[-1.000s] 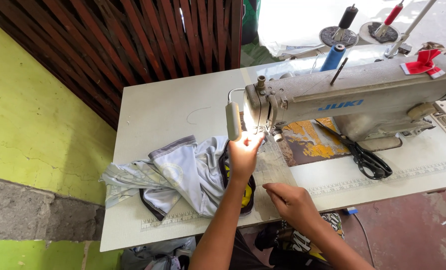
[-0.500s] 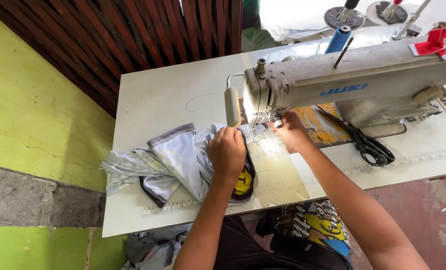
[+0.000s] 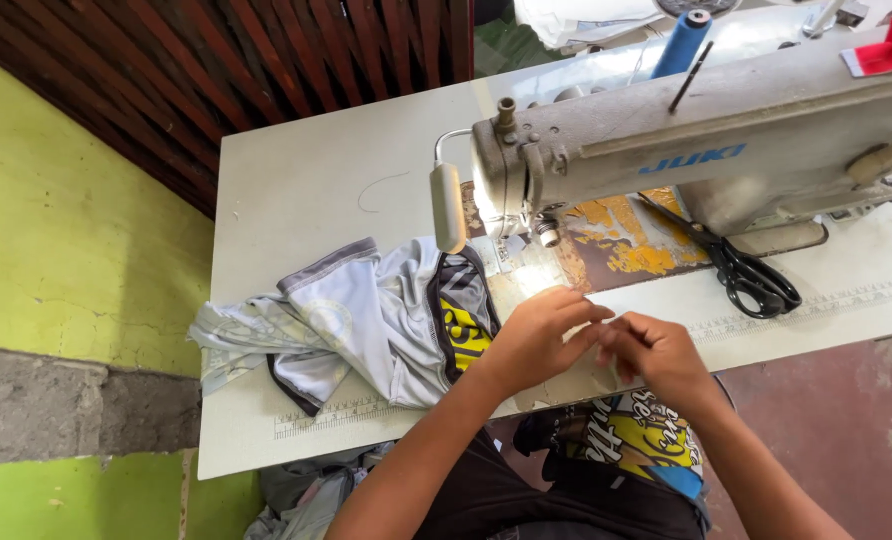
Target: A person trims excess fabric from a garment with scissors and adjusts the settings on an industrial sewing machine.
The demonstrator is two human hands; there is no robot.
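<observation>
My left hand (image 3: 541, 335) and my right hand (image 3: 656, 350) meet fingertip to fingertip over the table's front edge, just in front of the sewing machine's needle area (image 3: 544, 232). The fingers are pinched close together; whatever lies between them is too small or too thin to make out. A crumpled grey and light-blue garment (image 3: 356, 320) with a black and yellow part lies on the white table (image 3: 306, 180), touching my left wrist. The grey sewing machine (image 3: 706, 150) stands behind my hands.
Black scissors (image 3: 756, 275) lie on the table to the right of the machine bed. A blue thread spool (image 3: 681, 45) stands behind the machine. A small lamp (image 3: 448, 205) hangs at the machine's left end. A green wall and a dark slatted panel stand to the left.
Both hands have drawn back from the needle toward the table's front edge and now meet there. My left hand has lifted off the garment.
</observation>
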